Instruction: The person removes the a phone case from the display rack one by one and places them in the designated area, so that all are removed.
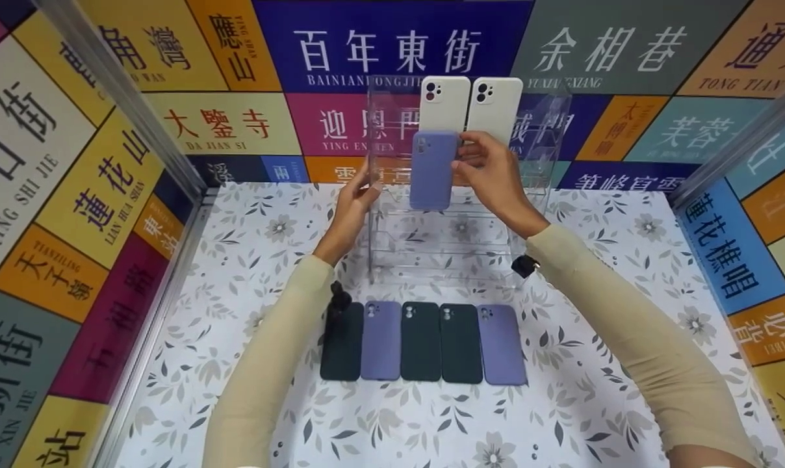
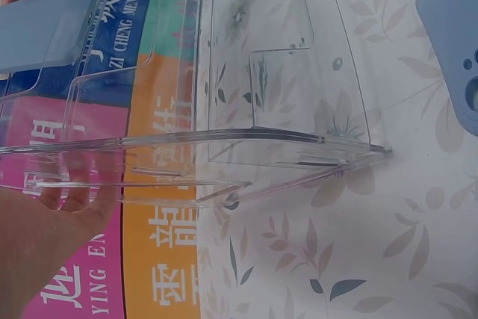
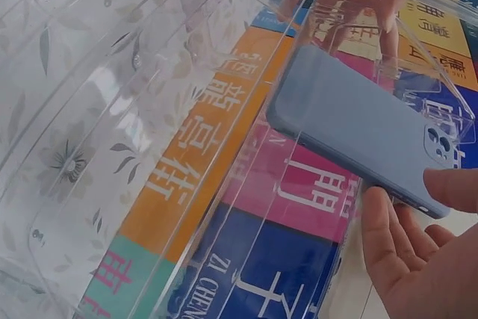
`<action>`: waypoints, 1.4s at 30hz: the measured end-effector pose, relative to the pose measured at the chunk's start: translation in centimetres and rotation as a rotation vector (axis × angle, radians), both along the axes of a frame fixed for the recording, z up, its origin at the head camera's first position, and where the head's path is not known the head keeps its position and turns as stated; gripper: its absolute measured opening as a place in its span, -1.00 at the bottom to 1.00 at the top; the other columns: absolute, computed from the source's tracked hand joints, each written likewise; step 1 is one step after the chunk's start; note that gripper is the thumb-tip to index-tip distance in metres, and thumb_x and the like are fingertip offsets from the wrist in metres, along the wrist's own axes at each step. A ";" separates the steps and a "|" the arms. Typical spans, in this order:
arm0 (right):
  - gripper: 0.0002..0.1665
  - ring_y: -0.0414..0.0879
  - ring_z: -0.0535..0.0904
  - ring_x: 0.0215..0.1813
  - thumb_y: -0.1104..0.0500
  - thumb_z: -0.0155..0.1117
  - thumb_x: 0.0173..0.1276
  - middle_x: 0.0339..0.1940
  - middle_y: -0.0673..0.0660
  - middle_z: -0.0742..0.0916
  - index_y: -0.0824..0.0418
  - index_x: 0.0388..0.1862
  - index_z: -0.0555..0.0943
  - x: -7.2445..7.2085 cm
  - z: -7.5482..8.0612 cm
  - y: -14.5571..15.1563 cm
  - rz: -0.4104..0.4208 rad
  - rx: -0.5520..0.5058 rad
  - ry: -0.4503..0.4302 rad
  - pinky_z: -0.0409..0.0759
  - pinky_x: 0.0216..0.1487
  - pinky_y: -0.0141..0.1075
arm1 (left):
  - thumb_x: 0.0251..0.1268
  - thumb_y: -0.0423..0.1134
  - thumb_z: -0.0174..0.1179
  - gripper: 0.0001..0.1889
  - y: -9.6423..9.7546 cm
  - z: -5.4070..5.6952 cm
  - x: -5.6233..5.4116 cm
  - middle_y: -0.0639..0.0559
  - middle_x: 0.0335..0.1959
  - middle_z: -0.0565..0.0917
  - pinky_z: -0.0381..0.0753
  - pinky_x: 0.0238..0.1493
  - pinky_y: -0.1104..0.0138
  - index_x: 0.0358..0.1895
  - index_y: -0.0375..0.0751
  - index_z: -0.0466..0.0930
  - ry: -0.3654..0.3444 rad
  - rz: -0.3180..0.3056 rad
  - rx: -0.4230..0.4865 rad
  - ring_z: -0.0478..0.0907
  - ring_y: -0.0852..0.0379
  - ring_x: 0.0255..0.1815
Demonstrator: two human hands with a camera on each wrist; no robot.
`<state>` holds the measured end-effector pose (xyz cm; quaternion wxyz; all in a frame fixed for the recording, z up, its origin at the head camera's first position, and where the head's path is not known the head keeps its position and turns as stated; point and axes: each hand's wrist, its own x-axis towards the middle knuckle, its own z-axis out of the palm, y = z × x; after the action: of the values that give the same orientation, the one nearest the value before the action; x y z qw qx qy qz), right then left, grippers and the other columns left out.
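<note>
My right hand (image 1: 493,169) pinches a lavender phone case (image 1: 431,172) by its right edge. The case is held upright at the clear acrylic display rack (image 1: 464,250), in front of the lower part of one of two white phone cases (image 1: 444,101) that stand at the rack's top. In the right wrist view, thumb and fingers hold the lavender case (image 3: 351,117) near its camera cutout, with its far end over a clear tier. My left hand (image 1: 353,205) grips the rack's left side panel; its fingers (image 2: 75,184) show through the clear plastic in the left wrist view.
Several phone cases lie in a row on the floral-covered table (image 1: 581,416) before the rack: dark green cases (image 1: 422,344) and lavender cases (image 1: 381,344). Panels with printed lettering (image 1: 392,45) enclose the back and sides. A metal post (image 1: 132,97) stands at the left.
</note>
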<state>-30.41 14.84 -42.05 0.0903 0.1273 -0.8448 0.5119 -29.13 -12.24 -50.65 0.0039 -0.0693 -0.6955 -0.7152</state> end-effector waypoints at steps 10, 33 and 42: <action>-0.61 0.02 0.80 -0.04 0.33 0.50 0.51 -0.01 0.24 0.87 0.26 0.28 0.75 0.3 0.1 0.1 -0.035 0.000 0.061 0.73 0.10 -0.24 | 0.75 -0.17 0.11 -0.28 0.4 -0.1 0.1 -0.21 0.64 0.43 0.46 0.56 -0.05 0.82 0.14 0.08 0.007 -0.005 -0.002 0.51 -0.20 0.51; -0.68 -0.09 0.77 -0.14 0.44 0.49 0.47 -0.09 0.30 0.83 0.41 0.16 0.76 3.2 2.1 3.0 -0.062 -0.118 0.185 0.78 -0.12 -0.42 | 0.74 -0.14 0.10 -0.29 0.0 -0.1 -0.2 -0.20 0.67 0.41 0.40 0.61 0.03 0.81 0.11 0.11 0.013 0.009 -0.017 0.44 -0.13 0.57; -0.67 -0.08 0.78 -0.16 0.43 0.54 0.42 -0.13 0.24 0.85 0.36 0.15 0.79 4.4 0.9 5.6 -0.046 -0.133 0.194 0.79 -0.10 -0.37 | 0.73 -0.17 0.12 -0.28 0.1 0.0 -0.1 -0.16 0.62 0.46 0.43 0.59 0.05 0.81 0.06 0.10 0.015 0.017 -0.013 0.49 -0.09 0.53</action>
<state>-26.06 20.40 -41.16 0.1915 0.1507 -0.7988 0.5500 -29.21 -12.13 -50.66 0.0147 -0.0687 -0.7004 -0.7102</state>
